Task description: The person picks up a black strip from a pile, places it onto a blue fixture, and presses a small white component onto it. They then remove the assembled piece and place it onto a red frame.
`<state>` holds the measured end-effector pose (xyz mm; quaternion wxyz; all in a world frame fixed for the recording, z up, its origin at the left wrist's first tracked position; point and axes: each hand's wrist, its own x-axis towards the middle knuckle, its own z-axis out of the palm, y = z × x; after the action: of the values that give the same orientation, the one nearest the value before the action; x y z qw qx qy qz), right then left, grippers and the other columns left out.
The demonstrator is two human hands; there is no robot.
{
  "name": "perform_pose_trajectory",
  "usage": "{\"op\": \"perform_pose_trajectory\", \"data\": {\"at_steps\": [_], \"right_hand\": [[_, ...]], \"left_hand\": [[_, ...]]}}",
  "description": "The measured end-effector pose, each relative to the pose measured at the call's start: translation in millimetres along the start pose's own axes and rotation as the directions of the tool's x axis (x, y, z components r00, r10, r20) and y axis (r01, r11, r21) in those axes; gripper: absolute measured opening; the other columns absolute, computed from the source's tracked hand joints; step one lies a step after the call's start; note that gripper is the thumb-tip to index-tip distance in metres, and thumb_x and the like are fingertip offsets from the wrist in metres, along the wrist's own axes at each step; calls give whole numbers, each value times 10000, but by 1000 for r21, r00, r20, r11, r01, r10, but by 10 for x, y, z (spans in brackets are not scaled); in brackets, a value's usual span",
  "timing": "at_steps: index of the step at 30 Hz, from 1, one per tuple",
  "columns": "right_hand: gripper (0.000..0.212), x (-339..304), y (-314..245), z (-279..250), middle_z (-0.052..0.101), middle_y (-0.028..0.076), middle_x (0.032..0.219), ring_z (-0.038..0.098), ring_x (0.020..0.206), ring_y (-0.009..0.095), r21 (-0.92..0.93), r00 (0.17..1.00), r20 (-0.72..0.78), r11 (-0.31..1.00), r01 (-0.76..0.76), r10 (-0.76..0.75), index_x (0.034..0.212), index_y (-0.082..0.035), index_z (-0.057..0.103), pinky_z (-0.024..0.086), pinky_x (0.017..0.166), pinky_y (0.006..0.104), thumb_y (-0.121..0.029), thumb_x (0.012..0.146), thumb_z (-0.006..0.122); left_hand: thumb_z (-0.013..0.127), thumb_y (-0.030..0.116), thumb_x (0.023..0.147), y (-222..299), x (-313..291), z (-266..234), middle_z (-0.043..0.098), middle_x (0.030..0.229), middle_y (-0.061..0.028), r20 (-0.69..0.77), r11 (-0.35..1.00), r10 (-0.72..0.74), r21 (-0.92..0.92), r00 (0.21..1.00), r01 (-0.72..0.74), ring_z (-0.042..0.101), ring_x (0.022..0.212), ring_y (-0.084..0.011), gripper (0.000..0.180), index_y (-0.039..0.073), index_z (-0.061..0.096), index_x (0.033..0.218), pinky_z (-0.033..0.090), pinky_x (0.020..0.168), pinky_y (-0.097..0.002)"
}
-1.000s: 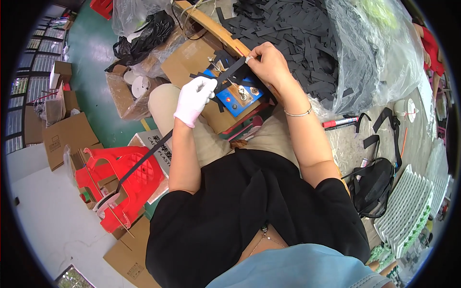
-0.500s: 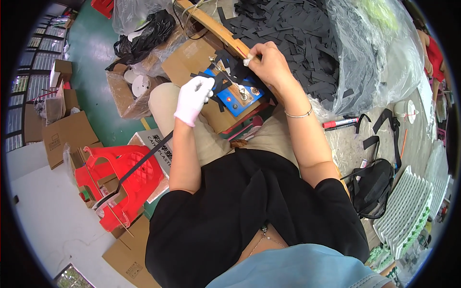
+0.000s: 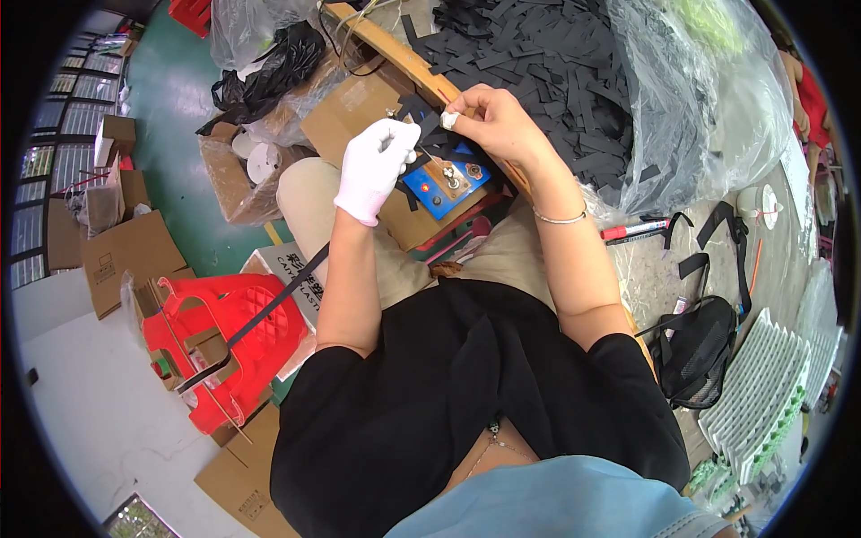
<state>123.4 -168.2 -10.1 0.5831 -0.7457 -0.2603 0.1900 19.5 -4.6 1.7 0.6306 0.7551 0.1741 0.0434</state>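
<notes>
My left hand [image 3: 375, 175], in a white glove, is closed beside a small blue device [image 3: 439, 193] with metal fittings and a lit red light. From the left, a long black strap [image 3: 269, 309] runs over a red plastic stool [image 3: 285, 334] and behind my left forearm toward that gloved hand, which seems to grip it; the fingers hide the exact hold. My bare right hand [image 3: 504, 127], white tape wrapped round a digit, is pinched just beyond the device, next to a wooden edge [image 3: 408, 58]. Whatever lies between its fingertips cannot be made out.
Many cut black strips [image 3: 538, 67] lie heaped beyond the wooden edge, beside clear plastic sheeting [image 3: 677, 117]. At right are a red marker [image 3: 632, 230], a black mesh bag [image 3: 695, 350] and stacked white trays [image 3: 758, 394]. An open cardboard box [image 3: 235, 184] stands at left.
My left hand has risen and shifted right, closer to the right hand. My right hand has moved slightly left. The black strap has shifted beside the left forearm.
</notes>
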Motion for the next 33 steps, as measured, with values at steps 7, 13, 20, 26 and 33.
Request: {"op": "perform_pose_trajectory", "data": {"at_steps": [7, 13, 20, 26, 33], "right_hand": [[200, 52, 115, 22, 537, 34, 805, 463, 607, 87, -153, 994, -94, 987, 41, -56, 825, 22, 636, 398, 560, 237, -151, 727, 661], [200, 77, 102, -54, 572, 157, 893, 580, 828, 294, -344, 972, -231, 932, -115, 35, 762, -7, 644, 460, 750, 352, -191, 686, 647], [161, 53, 75, -7, 575, 129, 901, 583, 854, 294, -445, 967, -253, 884, -143, 29, 729, -27, 645, 461, 758, 364, -183, 693, 630], [157, 62, 91, -8, 571, 121, 907, 584, 847, 292, -475, 972, -232, 868, -145, 35, 748, -37, 645, 462, 750, 363, -183, 693, 631], [271, 67, 102, 14, 506, 5, 776, 475, 635, 74, -242, 983, -107, 963, 121, -151, 840, -25, 602, 410, 584, 225, -223, 697, 720]], "left_hand": [[612, 197, 834, -75, -59, -58, 547, 627, 22, 45, 1000, -24, -1, 999, 24, 459, 544, -33, 161, 37, 619, 817, 366, 495, -178], [604, 191, 837, -221, -166, -248, 546, 631, 19, 73, 999, -53, 0, 996, 53, 456, 547, -32, 152, 41, 610, 816, 368, 502, -177], [599, 232, 840, -413, -119, -304, 546, 626, 17, 38, 994, -106, 35, 994, 105, 457, 545, -32, 185, 51, 612, 804, 364, 497, -178], [601, 235, 839, -514, -95, -298, 544, 626, 22, 26, 990, -118, 75, 993, 115, 457, 548, -32, 182, 59, 612, 795, 364, 501, -178], [600, 223, 843, -141, -192, -271, 539, 650, 35, -39, 993, -87, -85, 995, 83, 463, 570, -28, 175, 49, 602, 831, 365, 513, -172]]}}
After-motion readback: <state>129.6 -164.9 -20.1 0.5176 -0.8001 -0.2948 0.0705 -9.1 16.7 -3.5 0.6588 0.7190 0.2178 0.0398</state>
